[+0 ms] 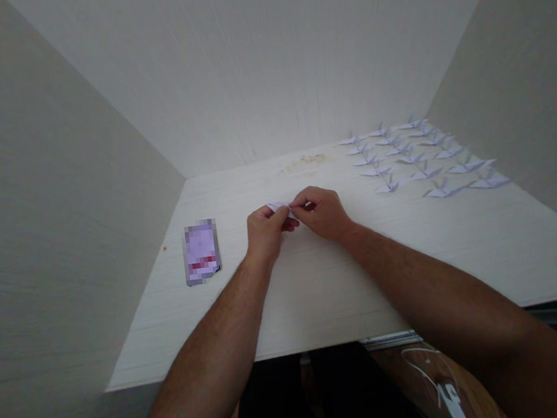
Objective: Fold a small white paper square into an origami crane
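Over the middle of the white table (328, 290), my left hand (267, 229) grips a small piece of folded white paper (278, 206) between thumb and fingers. My right hand (322, 212) pinches the right end of the same paper, close beside the left thumb. Most of the paper is hidden behind the fingers, so its full shape cannot be made out. To the right, several finished-looking white paper cranes (425, 172) stand in rows, with wings spread.
A blurred, purple-screened phone-like device (201, 251) lies left of my hands. Pale walls enclose the table at the back and sides. A stain (306, 161) marks the table's back edge. Below the front edge, a white cable and power strip (451, 400) rest on the floor.
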`<act>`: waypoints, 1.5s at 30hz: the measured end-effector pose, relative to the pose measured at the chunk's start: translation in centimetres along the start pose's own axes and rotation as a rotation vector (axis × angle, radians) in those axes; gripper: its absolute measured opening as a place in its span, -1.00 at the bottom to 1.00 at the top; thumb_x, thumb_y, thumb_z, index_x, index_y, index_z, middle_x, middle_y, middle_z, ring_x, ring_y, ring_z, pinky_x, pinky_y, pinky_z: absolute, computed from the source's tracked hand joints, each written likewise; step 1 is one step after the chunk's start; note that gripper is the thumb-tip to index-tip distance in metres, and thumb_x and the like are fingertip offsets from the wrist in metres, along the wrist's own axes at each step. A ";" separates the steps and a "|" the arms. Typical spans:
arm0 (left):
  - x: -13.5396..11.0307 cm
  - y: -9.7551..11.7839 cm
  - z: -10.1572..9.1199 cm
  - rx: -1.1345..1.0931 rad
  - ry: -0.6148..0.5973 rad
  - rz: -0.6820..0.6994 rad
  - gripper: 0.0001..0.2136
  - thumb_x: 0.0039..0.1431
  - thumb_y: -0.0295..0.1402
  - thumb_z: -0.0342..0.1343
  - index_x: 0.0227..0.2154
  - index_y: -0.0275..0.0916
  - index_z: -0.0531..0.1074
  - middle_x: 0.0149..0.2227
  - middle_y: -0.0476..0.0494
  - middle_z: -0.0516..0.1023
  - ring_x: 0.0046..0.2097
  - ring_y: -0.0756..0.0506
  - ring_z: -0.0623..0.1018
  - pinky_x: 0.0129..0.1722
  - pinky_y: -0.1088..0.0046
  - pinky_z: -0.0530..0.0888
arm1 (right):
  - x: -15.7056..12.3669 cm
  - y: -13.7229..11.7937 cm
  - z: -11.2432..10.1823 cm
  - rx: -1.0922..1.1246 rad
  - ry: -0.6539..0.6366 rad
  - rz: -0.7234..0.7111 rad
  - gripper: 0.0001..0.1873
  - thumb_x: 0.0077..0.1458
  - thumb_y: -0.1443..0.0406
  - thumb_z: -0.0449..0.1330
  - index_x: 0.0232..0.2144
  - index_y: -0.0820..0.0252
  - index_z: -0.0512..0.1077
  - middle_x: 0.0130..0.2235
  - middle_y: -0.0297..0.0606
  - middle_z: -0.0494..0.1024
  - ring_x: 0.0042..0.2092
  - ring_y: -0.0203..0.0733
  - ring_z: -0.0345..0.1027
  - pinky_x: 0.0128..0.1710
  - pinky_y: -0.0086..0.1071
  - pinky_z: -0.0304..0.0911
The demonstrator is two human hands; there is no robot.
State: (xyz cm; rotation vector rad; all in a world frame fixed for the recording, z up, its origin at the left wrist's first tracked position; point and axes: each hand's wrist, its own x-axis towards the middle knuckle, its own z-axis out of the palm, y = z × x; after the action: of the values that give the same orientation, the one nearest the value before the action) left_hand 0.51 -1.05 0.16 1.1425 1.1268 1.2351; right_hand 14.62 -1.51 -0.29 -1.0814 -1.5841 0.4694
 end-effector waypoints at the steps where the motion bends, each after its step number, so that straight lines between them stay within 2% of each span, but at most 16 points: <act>1: 0.0 0.0 0.0 -0.001 0.002 -0.003 -0.87 -0.08 -0.35 0.24 -0.51 -0.33 0.49 -0.62 -0.08 0.50 -0.57 0.00 0.50 -0.56 0.52 0.41 | 0.0 0.0 0.0 0.001 -0.005 -0.008 -0.93 -0.02 0.39 0.24 -0.48 0.17 0.52 -0.41 -0.30 0.58 -0.37 -0.27 0.44 -0.34 -0.38 0.37; 6: 0.0 0.0 0.0 0.011 0.010 -0.011 -0.87 -0.09 -0.36 0.22 -0.49 -0.34 0.50 -0.59 -0.11 0.53 -0.54 -0.02 0.52 -0.55 0.52 0.41 | 0.0 0.0 0.0 0.010 -0.015 0.008 -0.94 -0.03 0.39 0.23 -0.48 0.17 0.51 -0.40 -0.30 0.57 -0.36 -0.27 0.43 -0.34 -0.38 0.36; 9: 0.0 0.0 0.1 0.029 0.022 0.001 -0.87 -0.09 -0.36 0.23 -0.47 -0.34 0.51 -0.57 -0.11 0.54 -0.53 -0.02 0.53 -0.54 0.51 0.42 | 0.1 -0.1 0.1 0.068 -0.002 0.108 -0.96 -0.03 0.34 0.23 -0.44 0.18 0.50 -0.40 -0.31 0.58 -0.37 -0.28 0.43 -0.33 -0.37 0.37; 12: -0.1 0.1 0.2 0.045 0.027 0.029 -0.84 -0.08 -0.35 0.24 -0.44 -0.33 0.52 -0.56 -0.10 0.54 -0.52 -0.03 0.54 -0.54 0.49 0.43 | 0.3 0.0 0.1 0.132 -0.012 0.230 -0.90 -0.04 0.30 0.25 -0.39 0.19 0.50 -0.40 -0.31 0.58 -0.38 -0.27 0.43 -0.33 -0.36 0.37; 16: -0.2 0.1 0.1 0.037 0.028 0.039 -0.82 -0.09 -0.33 0.26 -0.43 -0.32 0.50 -0.53 -0.10 0.55 -0.51 -0.03 0.54 -0.52 0.48 0.44 | 0.5 0.3 0.1 0.139 -0.082 0.319 -0.90 -0.03 0.27 0.23 -0.47 0.20 0.47 -0.49 -0.34 0.53 -0.44 -0.28 0.39 -0.38 -0.36 0.36; 27: 0.1 -0.1 -0.1 0.006 0.011 0.033 -0.86 -0.14 -0.38 0.26 -0.48 -0.31 0.49 -0.56 -0.06 0.52 -0.56 0.02 0.47 -0.57 0.53 0.35 | 0.4 0.1 0.0 0.117 -0.168 0.321 -0.89 0.00 0.29 0.20 -0.51 0.22 0.43 -0.55 -0.35 0.47 -0.50 -0.31 0.34 -0.47 -0.40 0.28; 39: 0.0 0.2 0.1 0.031 0.028 0.049 -0.89 -0.11 -0.37 0.24 -0.50 -0.29 0.46 -0.58 -0.05 0.49 -0.57 0.02 0.46 -0.61 0.54 0.29 | 0.2 0.6 0.5 0.070 -0.126 0.289 -0.87 0.01 0.25 0.21 -0.50 0.20 0.44 -0.51 -0.34 0.50 -0.46 -0.29 0.35 -0.44 -0.39 0.31; 45: -0.2 0.3 0.1 0.021 0.000 0.042 -0.85 -0.14 -0.35 0.28 -0.49 -0.28 0.46 -0.56 -0.02 0.48 -0.55 0.04 0.44 -0.61 0.55 0.26 | 0.3 0.3 0.2 0.055 -0.141 0.297 -0.88 0.00 0.27 0.20 -0.52 0.20 0.42 -0.54 -0.36 0.46 -0.48 -0.31 0.31 -0.47 -0.41 0.23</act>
State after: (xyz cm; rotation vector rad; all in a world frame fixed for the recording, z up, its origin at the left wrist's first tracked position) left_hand 0.55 -1.25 0.48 1.1871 1.1237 1.2582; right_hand 14.54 -1.06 -0.45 -1.2705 -1.5271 0.7999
